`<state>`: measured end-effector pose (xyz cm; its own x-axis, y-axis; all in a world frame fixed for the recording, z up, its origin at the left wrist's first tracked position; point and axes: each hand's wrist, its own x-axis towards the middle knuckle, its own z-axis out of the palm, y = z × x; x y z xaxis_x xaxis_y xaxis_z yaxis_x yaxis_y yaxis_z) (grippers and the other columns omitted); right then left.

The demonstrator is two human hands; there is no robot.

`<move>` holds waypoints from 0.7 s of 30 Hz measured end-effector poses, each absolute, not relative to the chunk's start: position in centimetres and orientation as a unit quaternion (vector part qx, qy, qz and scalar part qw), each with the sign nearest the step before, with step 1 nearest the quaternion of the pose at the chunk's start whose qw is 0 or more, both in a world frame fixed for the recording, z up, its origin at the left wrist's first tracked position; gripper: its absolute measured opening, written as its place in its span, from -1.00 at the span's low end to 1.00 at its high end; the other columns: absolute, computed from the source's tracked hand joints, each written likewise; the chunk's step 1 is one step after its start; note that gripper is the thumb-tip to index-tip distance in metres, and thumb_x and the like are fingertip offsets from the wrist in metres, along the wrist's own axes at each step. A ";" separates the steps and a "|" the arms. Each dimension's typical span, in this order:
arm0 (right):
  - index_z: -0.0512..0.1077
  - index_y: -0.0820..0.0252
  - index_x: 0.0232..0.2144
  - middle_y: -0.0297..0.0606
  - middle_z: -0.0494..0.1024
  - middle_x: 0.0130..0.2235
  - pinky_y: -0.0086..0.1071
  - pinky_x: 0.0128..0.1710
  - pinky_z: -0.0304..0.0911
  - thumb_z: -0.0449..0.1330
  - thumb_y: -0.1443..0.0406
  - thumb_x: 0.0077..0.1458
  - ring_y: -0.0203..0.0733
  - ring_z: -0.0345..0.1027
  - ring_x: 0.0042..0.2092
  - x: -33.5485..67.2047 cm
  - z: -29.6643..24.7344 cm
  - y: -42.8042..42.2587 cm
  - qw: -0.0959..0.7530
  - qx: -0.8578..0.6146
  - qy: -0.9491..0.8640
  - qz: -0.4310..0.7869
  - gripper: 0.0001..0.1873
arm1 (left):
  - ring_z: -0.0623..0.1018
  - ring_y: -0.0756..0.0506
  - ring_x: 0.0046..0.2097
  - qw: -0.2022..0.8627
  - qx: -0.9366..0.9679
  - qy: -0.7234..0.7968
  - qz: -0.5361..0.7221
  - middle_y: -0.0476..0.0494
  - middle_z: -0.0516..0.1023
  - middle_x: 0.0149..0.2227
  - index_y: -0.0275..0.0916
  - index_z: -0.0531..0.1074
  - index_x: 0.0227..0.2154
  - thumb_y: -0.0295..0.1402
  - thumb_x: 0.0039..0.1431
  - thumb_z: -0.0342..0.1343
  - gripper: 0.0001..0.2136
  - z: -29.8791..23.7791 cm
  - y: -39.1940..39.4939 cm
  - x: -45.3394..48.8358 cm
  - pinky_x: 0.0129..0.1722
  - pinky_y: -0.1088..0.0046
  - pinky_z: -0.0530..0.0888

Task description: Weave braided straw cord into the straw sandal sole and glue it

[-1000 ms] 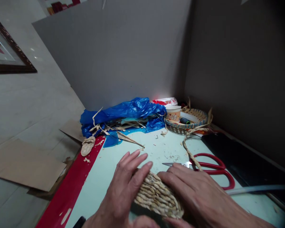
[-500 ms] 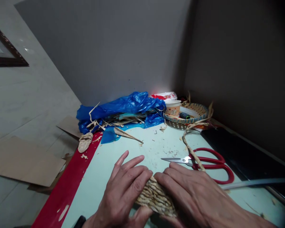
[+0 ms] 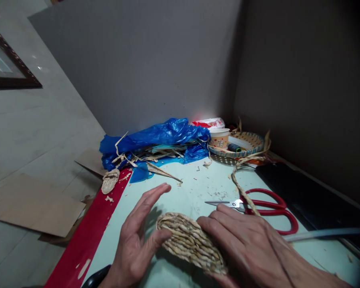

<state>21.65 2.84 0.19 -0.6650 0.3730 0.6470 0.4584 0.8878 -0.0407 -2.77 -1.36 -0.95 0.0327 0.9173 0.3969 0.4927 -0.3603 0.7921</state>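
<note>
An oval woven straw piece point(image 3: 192, 242), like a small shoe sole with ridged rows, is tilted above the tabletop at the front. My right hand point(image 3: 243, 240) grips its right end, fingers on top and thumb underneath. At the other end my left hand point(image 3: 142, 236) is open, fingers stretched upward and apart from the piece. Only its thumb touches or overlaps the piece's left edge. A twisted straw cord point(image 3: 241, 186) runs from the basket down to behind my right hand. Beside that hand lie red-handled scissors point(image 3: 270, 204), blades pointing left.
A blue plastic bag point(image 3: 156, 138) with straw strips lies at the back. A shallow woven basket point(image 3: 255, 146) holds a paper cup point(image 3: 219, 139) and thread spool point(image 3: 234, 148). A small woven slipper point(image 3: 110, 182) rests on the red table edge point(image 3: 87, 232). A black flat object point(image 3: 303, 196) lies right.
My left hand has let go of the woven piece's upper side and spread open to the left, uncovering more of it. My right hand keeps its hold. The view has shifted slightly.
</note>
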 end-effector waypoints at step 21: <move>0.31 0.12 -0.05 -0.25 0.54 -0.21 -0.32 -0.44 0.27 -0.02 0.07 0.43 -0.12 0.46 -0.26 22.6 0.1 4.1 0.355 -0.182 -0.909 0.123 -0.71 | 0.62 -0.01 -0.24 0.224 0.747 0.455 0.431 0.00 0.60 -0.25 -0.07 0.60 -0.14 -0.66 0.16 0.23 -0.67 0.4 -1.6 -1.0 -0.26 0.56 0.55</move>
